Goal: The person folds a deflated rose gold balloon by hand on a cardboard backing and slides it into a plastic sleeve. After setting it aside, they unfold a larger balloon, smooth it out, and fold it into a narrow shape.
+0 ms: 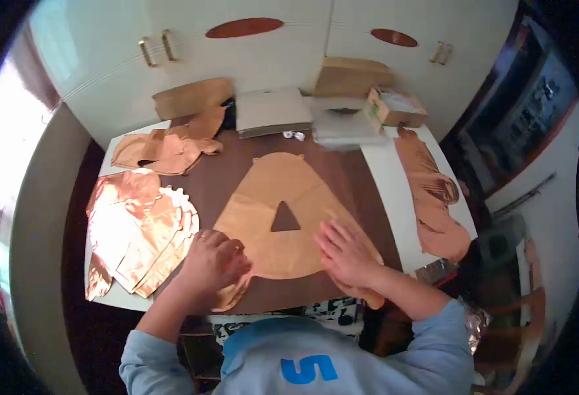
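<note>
A flat copper-tan letter A balloon (286, 253) with a triangular hole lies in the middle of the dark brown tabletop, its wide end towards me. My left hand (218, 258) is closed, with curled fingers at the edge of its lower left leg; the fingertips are partly hidden. On the lower right leg rests my right hand (347, 255), fingers stretched out and somewhat blurred. Both leg ends show below my hands, near the table's front edge.
Shiny copper foil pieces (141, 230) are piled at the left, with more foil (171, 148) behind them. Another stack of foil (431, 197) lies on the right. A grey-white box (273, 110), clear plastic bags (349, 127) and a small carton (395, 108) stand at the back before white cabinets.
</note>
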The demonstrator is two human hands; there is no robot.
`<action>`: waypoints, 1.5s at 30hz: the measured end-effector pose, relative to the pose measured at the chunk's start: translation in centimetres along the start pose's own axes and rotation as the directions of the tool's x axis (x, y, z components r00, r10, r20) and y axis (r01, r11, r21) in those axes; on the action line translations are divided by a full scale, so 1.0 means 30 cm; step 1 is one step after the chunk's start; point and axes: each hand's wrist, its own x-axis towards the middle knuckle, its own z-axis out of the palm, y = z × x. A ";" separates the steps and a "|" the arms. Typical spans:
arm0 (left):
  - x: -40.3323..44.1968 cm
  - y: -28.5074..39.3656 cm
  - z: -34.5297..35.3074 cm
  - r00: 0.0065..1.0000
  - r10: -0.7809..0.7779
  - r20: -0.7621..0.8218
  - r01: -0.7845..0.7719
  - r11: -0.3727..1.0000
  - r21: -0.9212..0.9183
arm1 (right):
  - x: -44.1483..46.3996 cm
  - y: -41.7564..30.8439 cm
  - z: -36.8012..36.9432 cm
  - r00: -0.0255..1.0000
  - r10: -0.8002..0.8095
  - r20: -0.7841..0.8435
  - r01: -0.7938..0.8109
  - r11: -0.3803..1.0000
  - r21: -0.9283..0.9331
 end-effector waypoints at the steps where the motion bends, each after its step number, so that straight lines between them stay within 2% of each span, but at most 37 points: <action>1: 0.027 0.011 0.012 0.996 0.045 -0.080 -0.046 0.999 -0.021 | -0.018 -0.020 -0.005 1.000 0.021 -0.013 -0.020 0.999 0.029; 3: 0.110 0.024 0.021 0.957 0.141 -0.252 -0.156 0.987 -0.042 | -0.006 -0.018 -0.015 0.996 0.020 -0.083 -0.010 0.992 0.123; 4: 0.152 0.015 0.052 0.951 0.155 -0.268 -0.199 0.969 -0.144 | 0.006 0.007 -0.033 0.992 0.017 -0.128 0.005 0.986 0.167; 7: 0.196 -0.028 0.119 0.965 0.207 -0.162 -0.218 0.975 -0.049 | 0.045 0.185 -0.151 0.943 0.323 -0.079 -0.257 0.858 0.446; 8: 0.193 -0.039 0.116 0.980 0.174 -0.095 -0.180 0.981 -0.066 | 0.047 0.294 -0.172 0.857 0.489 -0.164 -0.382 0.816 0.433; 9: 0.192 -0.038 0.118 0.978 0.176 -0.109 -0.186 0.979 -0.084 | 0.035 0.440 -0.177 0.734 0.632 -0.247 -0.498 0.749 0.437; 11: 0.173 -0.026 0.128 0.977 0.167 -0.133 -0.184 0.975 -0.126 | 0.005 0.733 -0.234 0.552 0.786 -0.280 -0.654 0.616 0.440; 13: 0.173 0.012 0.119 0.981 0.145 -0.132 -0.160 0.981 -0.108 | -0.037 0.947 -0.232 0.537 0.702 -0.468 -0.706 0.677 0.206; 16: 0.177 0.022 0.119 0.973 0.149 -0.175 -0.164 0.984 -0.072 | -0.049 1.004 -0.248 0.562 0.740 -0.370 -0.807 0.589 -0.047; 19: 0.174 0.021 0.100 0.973 0.127 -0.193 -0.146 0.985 -0.088 | -0.035 1.042 -0.266 0.469 0.869 -0.156 -0.863 0.489 0.127; 22: 0.177 0.005 0.102 0.964 0.156 -0.213 -0.182 0.978 -0.107 | -0.070 1.091 -0.216 0.464 0.836 -0.292 -0.826 0.528 0.200; 25: 0.189 0.024 0.077 0.963 0.173 -0.209 -0.195 0.976 -0.092 | -0.090 1.115 -0.177 0.525 0.755 -0.392 -0.793 0.602 0.097; 28: 0.223 0.049 0.061 0.957 0.175 -0.232 -0.199 0.977 -0.084 | -0.081 1.078 -0.174 0.526 0.701 -0.482 -0.805 0.593 -0.016; 31: 0.326 0.096 0.032 0.953 0.247 -0.173 -0.270 0.955 -0.122 | -0.079 1.085 -0.168 0.477 0.726 -0.496 -0.818 0.573 0.051; 33: 0.463 0.121 0.100 0.900 0.380 -0.213 -0.417 0.893 -0.171 | -0.070 1.086 -0.176 0.501 0.742 -0.446 -0.811 0.583 0.059; 35: 0.603 0.225 0.103 0.880 0.432 -0.198 -0.465 0.869 -0.171 | -0.059 1.050 -0.200 0.528 0.731 -0.433 -0.804 0.594 0.022; 37: 0.749 0.304 0.196 0.853 0.460 -0.248 -0.513 0.826 -0.233 | -0.043 0.967 -0.222 0.560 0.694 -0.452 -0.797 0.601 -0.065; 39: 0.876 0.389 0.264 0.786 0.509 -0.349 -0.595 0.776 -0.209 | -0.064 1.059 -0.175 0.552 0.721 -0.418 -0.800 0.600 -0.022; 41: 0.977 0.458 0.331 0.812 0.499 -0.302 -0.574 0.776 -0.262 | -0.075 1.123 -0.169 0.540 0.748 -0.387 -0.802 0.596 0.032; 43: 1.064 0.524 0.386 0.851 0.498 -0.163 -0.524 0.810 -0.261 | -0.091 1.132 -0.157 0.518 0.780 -0.350 -0.808 0.581 0.099; 45: 1.125 0.602 0.440 0.871 0.477 -0.113 -0.491 0.845 -0.215 | -0.088 1.092 -0.199 0.501 0.821 -0.272 -0.830 0.546 0.117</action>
